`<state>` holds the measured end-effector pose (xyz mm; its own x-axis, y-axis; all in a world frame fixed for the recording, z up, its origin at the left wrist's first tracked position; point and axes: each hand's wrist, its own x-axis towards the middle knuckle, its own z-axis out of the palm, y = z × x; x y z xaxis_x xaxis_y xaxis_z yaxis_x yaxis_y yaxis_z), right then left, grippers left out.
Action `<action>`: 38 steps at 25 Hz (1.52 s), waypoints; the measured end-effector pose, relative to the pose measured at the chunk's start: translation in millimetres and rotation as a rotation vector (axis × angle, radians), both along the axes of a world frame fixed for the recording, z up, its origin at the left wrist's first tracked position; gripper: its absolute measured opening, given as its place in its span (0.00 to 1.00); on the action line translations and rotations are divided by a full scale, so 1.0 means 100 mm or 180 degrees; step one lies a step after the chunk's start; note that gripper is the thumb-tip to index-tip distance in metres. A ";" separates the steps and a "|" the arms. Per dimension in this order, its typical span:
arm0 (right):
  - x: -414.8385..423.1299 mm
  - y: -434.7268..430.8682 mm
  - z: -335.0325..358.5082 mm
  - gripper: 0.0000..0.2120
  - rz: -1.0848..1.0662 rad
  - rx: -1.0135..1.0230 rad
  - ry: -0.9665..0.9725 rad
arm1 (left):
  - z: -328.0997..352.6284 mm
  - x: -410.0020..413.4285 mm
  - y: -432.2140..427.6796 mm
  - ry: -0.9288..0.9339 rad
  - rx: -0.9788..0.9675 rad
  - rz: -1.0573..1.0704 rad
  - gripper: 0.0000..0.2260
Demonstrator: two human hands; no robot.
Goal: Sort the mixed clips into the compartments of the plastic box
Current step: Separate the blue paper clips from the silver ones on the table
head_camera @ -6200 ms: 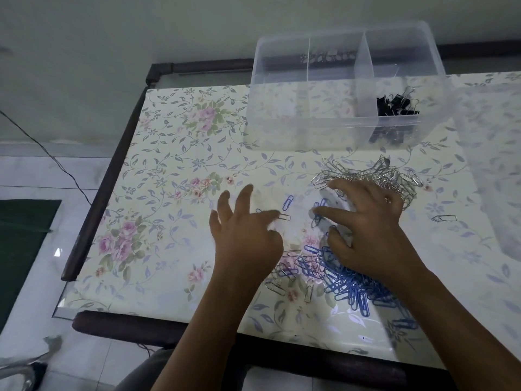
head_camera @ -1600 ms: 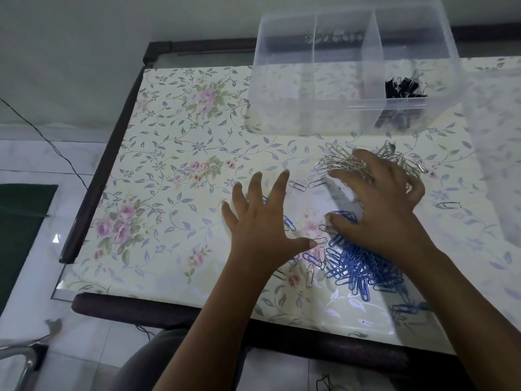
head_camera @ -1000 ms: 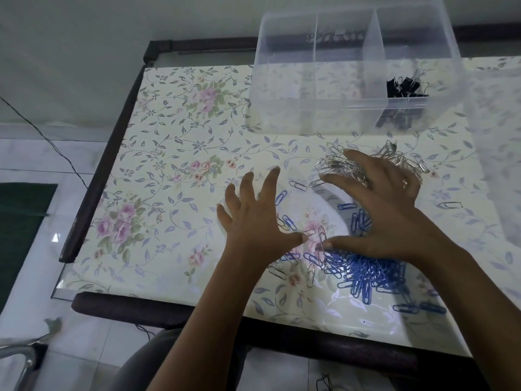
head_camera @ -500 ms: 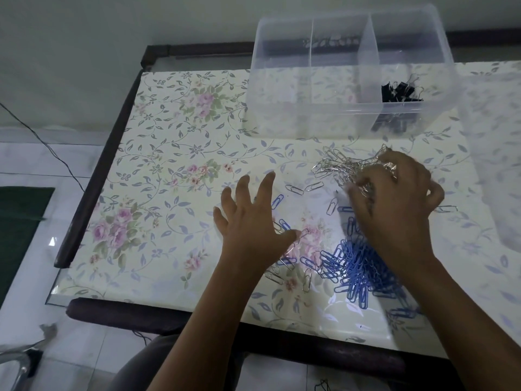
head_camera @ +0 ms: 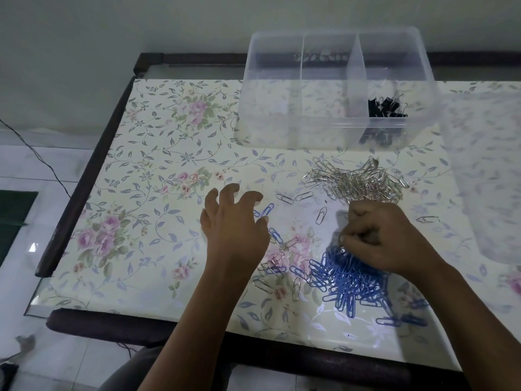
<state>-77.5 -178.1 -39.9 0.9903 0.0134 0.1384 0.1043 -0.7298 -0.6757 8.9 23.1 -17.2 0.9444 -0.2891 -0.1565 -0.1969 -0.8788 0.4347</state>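
A clear plastic box [head_camera: 282, 128] with three compartments stands at the back of the table; black binder clips [head_camera: 387, 107] lie in its right compartment. In front of it sits a heap of silver paper clips [head_camera: 358, 183]. Nearer me is a heap of blue paper clips [head_camera: 352, 280], with mixed loose clips [head_camera: 279, 263] to its left. My right hand [head_camera: 386, 238] is curled at the blue heap's far edge, its fingertips pinching clips there. My left hand [head_camera: 235, 230] hovers with loosely bent fingers beside a single blue clip [head_camera: 267, 210] and holds nothing.
The floral tabletop [head_camera: 158, 193] ends in a dark front rail [head_camera: 197, 331] close to me and a dark left edge. A translucent plastic sheet or lid [head_camera: 490, 165] lies at the right. One stray silver clip [head_camera: 428, 220] rests right of my right hand.
My right hand came off the silver heap, drew back toward me and curled its fingers at the top of the blue heap. My left hand's fingers bent from spread to loosely curled.
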 end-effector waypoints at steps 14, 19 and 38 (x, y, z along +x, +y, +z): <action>-0.09 -0.22 0.17 0.13 -0.0357 -0.0263 0.0792 | 0.03 0.02 0.05 0.0002 -0.0108 0.0193 0.19; -0.03 0.00 0.15 0.11 -0.0100 -0.0012 0.0733 | 0.03 0.00 0.02 0.0452 0.0298 -0.0112 0.41; 0.04 0.35 0.09 0.19 -0.0429 -0.1017 0.0365 | 0.00 0.00 0.02 0.0103 0.0366 -0.0285 0.24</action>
